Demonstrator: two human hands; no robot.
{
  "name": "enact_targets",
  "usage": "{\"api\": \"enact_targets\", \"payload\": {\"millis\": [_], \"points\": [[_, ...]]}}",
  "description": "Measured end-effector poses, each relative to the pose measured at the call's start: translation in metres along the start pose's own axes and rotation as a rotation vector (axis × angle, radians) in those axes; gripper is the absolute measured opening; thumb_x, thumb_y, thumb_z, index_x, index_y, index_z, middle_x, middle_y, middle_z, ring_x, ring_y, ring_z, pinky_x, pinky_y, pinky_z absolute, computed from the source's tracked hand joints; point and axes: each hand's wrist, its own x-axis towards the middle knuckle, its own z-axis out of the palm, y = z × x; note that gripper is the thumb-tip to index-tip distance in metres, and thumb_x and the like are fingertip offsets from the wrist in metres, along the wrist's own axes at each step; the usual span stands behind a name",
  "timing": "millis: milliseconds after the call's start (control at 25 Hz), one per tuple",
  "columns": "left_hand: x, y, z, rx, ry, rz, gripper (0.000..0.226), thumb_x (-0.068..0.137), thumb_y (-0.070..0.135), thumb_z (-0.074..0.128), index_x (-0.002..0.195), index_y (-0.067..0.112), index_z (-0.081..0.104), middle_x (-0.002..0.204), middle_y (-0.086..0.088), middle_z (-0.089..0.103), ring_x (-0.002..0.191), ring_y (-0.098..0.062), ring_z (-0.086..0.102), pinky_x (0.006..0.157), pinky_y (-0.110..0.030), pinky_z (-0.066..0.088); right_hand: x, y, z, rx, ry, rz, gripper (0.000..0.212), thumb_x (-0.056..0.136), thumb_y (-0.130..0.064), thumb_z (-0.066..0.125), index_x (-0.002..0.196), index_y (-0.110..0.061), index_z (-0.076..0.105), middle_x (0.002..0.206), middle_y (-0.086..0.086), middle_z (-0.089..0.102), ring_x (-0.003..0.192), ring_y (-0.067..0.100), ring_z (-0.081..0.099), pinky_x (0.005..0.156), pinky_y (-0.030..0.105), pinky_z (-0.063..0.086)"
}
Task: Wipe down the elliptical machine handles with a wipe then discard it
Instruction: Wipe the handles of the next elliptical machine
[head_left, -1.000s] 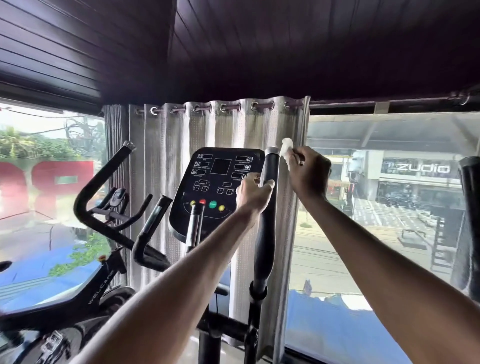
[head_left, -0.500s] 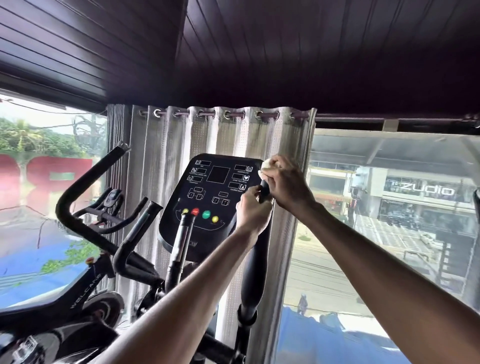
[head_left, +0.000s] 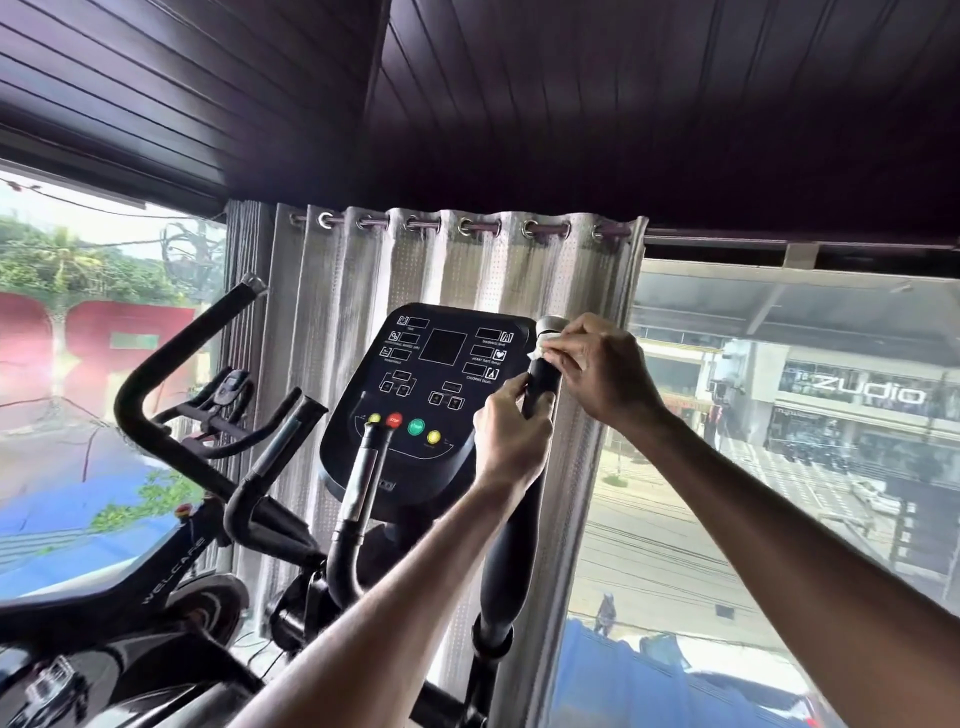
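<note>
The elliptical's right handle (head_left: 511, 545) is steadied at mid-height by the left hand (head_left: 511, 447), which is clenched around it. At one o'clock from that hand, the right hand (head_left: 597, 371) is closed on the wipe (head_left: 540, 347), pressed under the handle's cap. If the small wipe is pinched loosely, it may be dropped; the lower grip may be missed.

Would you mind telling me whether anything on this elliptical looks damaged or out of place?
Nothing stands out. The console sits straight, the right hand presses the wipe near the handle top, and the left hand steadies it below.
</note>
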Motion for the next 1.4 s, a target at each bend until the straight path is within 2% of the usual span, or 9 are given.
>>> {"api": "enact_targets", "payload": {"millis": [120, 240, 360, 480, 600, 880, 1080, 1240, 1400], "points": [[-0.001, -0.001, 0.0, -0.013, -0.004, -0.001, 0.027, 0.095, 0.025, 0.068, 0.122, 0.022, 0.073, 0.105, 0.003, 0.078, 0.095, -0.011, 0.07, 0.091, -0.031, 0.055, 0.007, 0.001, -0.006, -0.034, -0.031, -0.049, 0.012, 0.082, -0.006, 0.08, 0.094, -0.006, 0.08, 0.088, 0.011, 0.071, 0.078, 0.024, 0.067, 0.076, 0.02, 0.043], [0.0, -0.003, 0.0, -0.001, 0.009, 0.008, 0.026, 0.095, 0.026, 0.068, 0.12, 0.023, 0.073, 0.105, 0.002, 0.078, 0.098, -0.015, 0.07, 0.093, -0.035, 0.055, 0.017, -0.002, -0.007, -0.044, -0.123, -0.139, 0.013, 0.083, -0.007, 0.079, 0.096, -0.006, 0.08, 0.092, 0.009, 0.071, 0.081, 0.019, 0.064, 0.081, 0.025, 0.048], [0.0, -0.003, 0.0, -0.012, 0.003, 0.0, 0.025, 0.095, 0.026, 0.069, 0.12, 0.024, 0.073, 0.104, 0.002, 0.078, 0.096, -0.013, 0.07, 0.092, -0.035, 0.055, 0.03, -0.003, -0.009, -0.102, -0.195, -0.095, 0.014, 0.089, -0.013, 0.074, 0.101, -0.007, 0.079, 0.095, 0.008, 0.07, 0.081, 0.012, 0.055, 0.08, 0.032, 0.054], [0.0, -0.004, -0.001, -0.004, 0.002, 0.009, 0.024, 0.096, 0.03, 0.068, 0.118, 0.024, 0.074, 0.104, 0.003, 0.078, 0.099, -0.015, 0.071, 0.093, -0.04, 0.055, 0.025, -0.008, -0.006, -0.078, -0.314, -0.153, 0.015, 0.089, -0.018, 0.075, 0.102, -0.012, 0.079, 0.094, 0.002, 0.069, 0.086, 0.014, 0.061, 0.082, 0.025, 0.05], [-0.002, -0.002, -0.002, 0.0, 0.012, -0.003, 0.028, 0.095, 0.027, 0.069, 0.122, 0.022, 0.073, 0.108, 0.001, 0.077, 0.103, -0.016, 0.069, 0.097, -0.039, 0.054, 0.006, 0.0, -0.007, -0.057, -0.071, 0.01, 0.02, 0.086, -0.014, 0.078, 0.105, -0.008, 0.078, 0.097, 0.01, 0.071, 0.084, 0.017, 0.063, 0.078, 0.017, 0.041], [0.004, -0.001, -0.008, 0.067, -0.072, -0.007, 0.035, 0.094, 0.029, 0.072, 0.127, 0.02, 0.07, 0.117, 0.004, 0.075, 0.111, -0.014, 0.067, 0.103, -0.034, 0.051, -0.007, 0.005, 0.003, 0.06, 0.09, 0.203, 0.021, 0.082, -0.008, 0.08, 0.103, -0.006, 0.079, 0.097, 0.014, 0.075, 0.086, 0.026, 0.07, 0.078, 0.017, 0.042], [0.007, -0.009, -0.017, 0.063, -0.134, -0.039, 0.025, 0.092, 0.028, 0.075, 0.115, 0.02, 0.073, 0.098, 0.014, 0.072, 0.1, -0.008, 0.068, 0.096, -0.026, 0.052, -0.002, 0.016, 0.001, 0.118, -0.085, -0.079, 0.019, 0.084, -0.012, 0.08, 0.102, -0.01, 0.079, 0.103, 0.008, 0.072, 0.095, 0.021, 0.069, 0.087, 0.026, 0.053], [0.002, -0.008, -0.015, 0.05, -0.108, -0.01, 0.039, 0.085, 0.036, 0.076, 0.119, 0.017, 0.074, 0.105, 0.006, 0.076, 0.103, -0.011, 0.071, 0.102, -0.037, 0.054, -0.023, 0.004, 0.021, 0.235, 0.251, 0.214, 0.016, 0.084, -0.012, 0.079, 0.1, -0.01, 0.08, 0.095, 0.005, 0.075, 0.088, 0.018, 0.071, 0.082, 0.025, 0.053], [-0.001, -0.008, -0.009, 0.047, -0.074, 0.022, 0.041, 0.082, 0.038, 0.072, 0.117, 0.017, 0.074, 0.1, 0.008, 0.077, 0.097, -0.009, 0.072, 0.098, -0.041, 0.056, -0.05, -0.004, 0.049, 0.642, 0.382, 0.531, 0.02, 0.087, -0.031, 0.074, 0.106, -0.025, 0.079, 0.1, -0.01, 0.077, 0.094, 0.002, 0.072, 0.085, 0.035, 0.059]]}}
